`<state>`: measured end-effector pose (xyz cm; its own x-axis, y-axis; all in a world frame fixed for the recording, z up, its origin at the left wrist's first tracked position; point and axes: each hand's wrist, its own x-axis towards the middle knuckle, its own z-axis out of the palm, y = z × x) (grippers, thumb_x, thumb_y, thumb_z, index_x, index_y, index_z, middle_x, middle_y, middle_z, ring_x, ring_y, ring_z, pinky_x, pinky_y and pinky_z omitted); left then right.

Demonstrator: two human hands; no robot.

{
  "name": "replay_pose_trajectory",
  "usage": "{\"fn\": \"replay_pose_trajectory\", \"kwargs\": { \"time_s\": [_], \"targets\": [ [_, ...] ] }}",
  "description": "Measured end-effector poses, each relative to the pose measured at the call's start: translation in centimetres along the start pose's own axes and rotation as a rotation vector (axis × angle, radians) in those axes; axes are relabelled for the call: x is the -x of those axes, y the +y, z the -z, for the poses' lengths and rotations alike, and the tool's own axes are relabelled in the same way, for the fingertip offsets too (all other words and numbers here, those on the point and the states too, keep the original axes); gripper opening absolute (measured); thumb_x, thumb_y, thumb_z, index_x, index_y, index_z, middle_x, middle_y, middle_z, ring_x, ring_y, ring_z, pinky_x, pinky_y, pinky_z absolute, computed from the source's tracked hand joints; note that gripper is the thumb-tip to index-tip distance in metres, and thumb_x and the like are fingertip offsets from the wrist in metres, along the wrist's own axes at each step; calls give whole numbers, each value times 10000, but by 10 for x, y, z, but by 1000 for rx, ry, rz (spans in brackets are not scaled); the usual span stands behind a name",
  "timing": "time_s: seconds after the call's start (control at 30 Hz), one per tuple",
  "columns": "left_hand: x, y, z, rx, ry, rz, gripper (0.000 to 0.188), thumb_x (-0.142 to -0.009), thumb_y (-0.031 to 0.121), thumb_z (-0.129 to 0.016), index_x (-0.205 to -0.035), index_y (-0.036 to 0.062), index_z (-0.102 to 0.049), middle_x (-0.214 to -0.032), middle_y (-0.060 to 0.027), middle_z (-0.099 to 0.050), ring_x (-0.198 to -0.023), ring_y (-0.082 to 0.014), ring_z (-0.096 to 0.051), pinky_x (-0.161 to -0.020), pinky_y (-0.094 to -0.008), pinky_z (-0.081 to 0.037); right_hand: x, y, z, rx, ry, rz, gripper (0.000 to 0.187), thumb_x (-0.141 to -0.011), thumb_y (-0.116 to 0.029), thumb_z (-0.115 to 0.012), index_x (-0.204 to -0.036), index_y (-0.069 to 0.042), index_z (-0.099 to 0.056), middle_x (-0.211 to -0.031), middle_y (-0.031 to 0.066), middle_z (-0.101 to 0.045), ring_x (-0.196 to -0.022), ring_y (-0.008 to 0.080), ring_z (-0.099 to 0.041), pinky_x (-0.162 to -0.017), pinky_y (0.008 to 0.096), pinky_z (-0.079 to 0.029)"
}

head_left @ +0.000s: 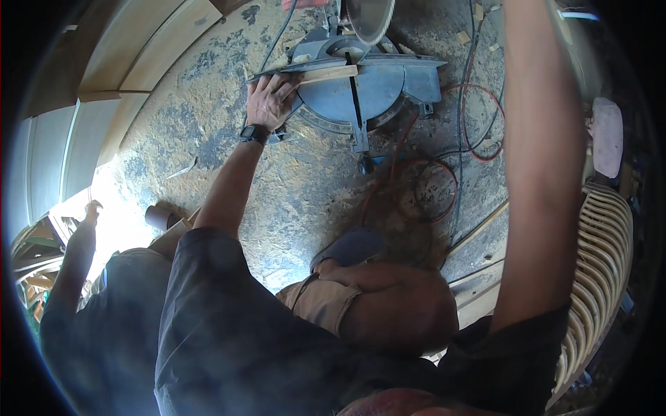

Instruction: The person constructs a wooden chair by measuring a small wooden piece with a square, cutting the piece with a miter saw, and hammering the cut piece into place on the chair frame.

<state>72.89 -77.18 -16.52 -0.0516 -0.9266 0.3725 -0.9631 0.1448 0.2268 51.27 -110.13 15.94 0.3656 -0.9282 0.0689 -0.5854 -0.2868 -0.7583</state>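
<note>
On the floor ahead stands a mitre saw with a blue-grey round base (374, 90) and a long fence. Its toothed round blade (373, 19) is raised above the base, partly cut off by the top edge. A narrow pale wooden strip (331, 73) lies along the fence, its right end at the dark blade slot. My left hand (270, 104), with a black watch on the wrist, grips the strip's left part against the fence, fingers bent over it. My right forearm (544, 125) reaches up along the right side. The right hand is beyond the top edge.
Red-orange hose loops (427, 191) and dark cables lie right of the saw. Pale wooden panels (132, 48) stand at the left. A co-worker's arm (76, 256) shows at lower left. Many curved wooden pieces (603, 256) are stacked at the right. Wood offcuts (463, 37) lie beyond the saw.
</note>
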Motion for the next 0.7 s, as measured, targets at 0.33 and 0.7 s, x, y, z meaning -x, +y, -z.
{"fn": "replay_pose_trajectory", "kwargs": {
  "time_s": [0.33, 0.7],
  "targets": [
    [-21, 22, -6, 59, 20, -29, 260, -861, 160, -720, -1102, 252, -759, -1116, 91, -670, -1047, -200, -604, -900, -404, -431, 178, 26, 12, -404, 320, -5, 185, -897, -167, -741, -960, 7, -735, -814, 56, -702, -691, 141, -673, -607, 300, -551],
    [-22, 26, 3, 99, 38, -73, 235, -922, 200, -699, -1153, 159, -705, -1202, -25, -700, -1033, -260, -662, -898, -379, -524, 191, 39, -5, -236, 435, 56, 165, -912, -139, -729, -954, 17, -701, -765, 33, -685, -645, 104, -644, -607, 258, -519]
  ]
}}
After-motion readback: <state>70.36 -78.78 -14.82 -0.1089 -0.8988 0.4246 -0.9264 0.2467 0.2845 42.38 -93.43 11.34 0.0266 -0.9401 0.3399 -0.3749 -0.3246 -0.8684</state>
